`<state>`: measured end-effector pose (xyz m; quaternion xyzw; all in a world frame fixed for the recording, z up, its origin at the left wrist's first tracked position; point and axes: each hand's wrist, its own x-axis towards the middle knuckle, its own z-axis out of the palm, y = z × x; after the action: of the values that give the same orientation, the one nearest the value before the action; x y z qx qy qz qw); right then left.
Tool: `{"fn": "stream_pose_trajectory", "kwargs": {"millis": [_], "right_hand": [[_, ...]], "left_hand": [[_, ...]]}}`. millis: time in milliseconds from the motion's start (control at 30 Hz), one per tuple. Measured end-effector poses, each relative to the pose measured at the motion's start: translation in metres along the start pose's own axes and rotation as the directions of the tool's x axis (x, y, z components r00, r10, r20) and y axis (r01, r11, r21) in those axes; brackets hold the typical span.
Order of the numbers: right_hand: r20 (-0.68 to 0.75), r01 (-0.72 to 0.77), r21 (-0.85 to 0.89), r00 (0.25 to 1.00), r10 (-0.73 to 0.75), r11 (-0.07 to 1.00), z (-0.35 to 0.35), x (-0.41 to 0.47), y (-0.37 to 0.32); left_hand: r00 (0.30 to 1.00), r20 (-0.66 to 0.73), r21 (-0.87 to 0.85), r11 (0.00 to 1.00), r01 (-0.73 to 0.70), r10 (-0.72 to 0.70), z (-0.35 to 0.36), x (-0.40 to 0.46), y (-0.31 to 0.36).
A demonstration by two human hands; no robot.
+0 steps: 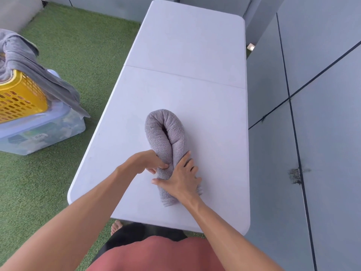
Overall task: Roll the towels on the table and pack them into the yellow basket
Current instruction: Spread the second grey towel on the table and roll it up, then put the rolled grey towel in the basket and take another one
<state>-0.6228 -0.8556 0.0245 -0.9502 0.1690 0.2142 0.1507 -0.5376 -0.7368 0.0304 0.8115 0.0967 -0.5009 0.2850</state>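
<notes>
A grey towel (164,133), rolled into a long tube and bent double into a U, lies on the white table (185,45), its bend pointing away from me. My left hand (148,161) pinches the left limb of the roll near its lower end. My right hand (184,178) lies flat over the right limb, fingers spread, pressing it down. The roll's ends stick out below my right hand. The yellow basket (21,96) stands off the table at the left, with grey towels (25,63) draped over its rim.
The basket sits on a clear plastic storage box (43,133) on green artificial turf (82,45). A grey panelled wall (322,114) runs along the table's right side. My bare foot (116,226) shows under the near table edge.
</notes>
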Motion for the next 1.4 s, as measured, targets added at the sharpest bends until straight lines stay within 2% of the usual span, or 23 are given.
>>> {"fn": "stream_pose_trajectory", "kwargs": {"millis": [100, 200, 267, 300, 367, 433, 533, 600, 733, 933, 1167, 1400], "right_hand": [[-0.123, -0.033, -0.073, 0.992, 0.023, 0.997, 0.01, 0.002, -0.011], [-0.17, -0.032, -0.1, 0.985, 0.014, 0.994, 0.015, 0.004, -0.019], [-0.16, -0.009, -0.089, 0.987, -0.005, 0.996, 0.016, 0.006, -0.032], [-0.149, 0.006, -0.088, 0.989, -0.02, 0.996, 0.017, 0.007, -0.042], [-0.142, 0.026, -0.085, 0.989, -0.038, 0.996, 0.022, 0.006, -0.068], [-0.137, 0.046, -0.058, 0.989, -0.054, 0.997, 0.032, 0.001, -0.105], [-0.106, 0.077, -0.02, 0.991, -0.079, 0.997, 0.052, -0.01, -0.171], [-0.074, 0.12, 0.001, 0.99, -0.119, 0.993, 0.068, -0.022, -0.223], [0.023, 0.207, 0.068, 0.978, -0.209, 0.976, 0.093, -0.038, -0.328], [0.137, 0.332, 0.135, 0.927, -0.349, 0.934, 0.13, -0.052, -0.449], [0.146, 0.445, 0.153, 0.873, -0.466, 0.882, 0.155, -0.02, -0.576], [0.136, 0.573, 0.069, 0.806, -0.576, 0.817, 0.167, 0.065, -0.723]], "left_hand": [[0.999, -0.011, -0.067, 0.997, -0.04, 0.04, -0.001, -0.002, -0.007], [0.995, -0.039, -0.12, 0.989, -0.092, 0.088, -0.006, 0.0, -0.027], [0.986, -0.119, -0.087, 0.988, -0.131, 0.12, -0.015, -0.003, -0.045], [0.971, -0.203, -0.033, 0.991, -0.132, 0.123, -0.022, -0.005, -0.057], [0.901, -0.413, 0.084, 0.991, -0.106, 0.131, -0.039, -0.011, -0.086], [0.801, -0.569, 0.14, 0.982, -0.125, 0.183, -0.059, -0.019, -0.122], [0.678, -0.689, 0.217, 0.965, -0.146, 0.257, -0.092, -0.03, -0.188], [0.653, -0.724, 0.206, 0.973, -0.104, 0.223, -0.121, -0.04, -0.242], [0.652, -0.751, 0.114, 0.993, -0.025, 0.102, -0.18, -0.064, -0.347], [0.57, -0.818, -0.071, 0.997, 0.04, -0.082, -0.249, -0.091, -0.458], [0.479, -0.867, -0.124, 0.991, 0.054, -0.135, -0.325, -0.076, -0.529], [0.419, -0.893, -0.156, 0.986, 0.055, -0.165, -0.466, -0.023, -0.576]]}}
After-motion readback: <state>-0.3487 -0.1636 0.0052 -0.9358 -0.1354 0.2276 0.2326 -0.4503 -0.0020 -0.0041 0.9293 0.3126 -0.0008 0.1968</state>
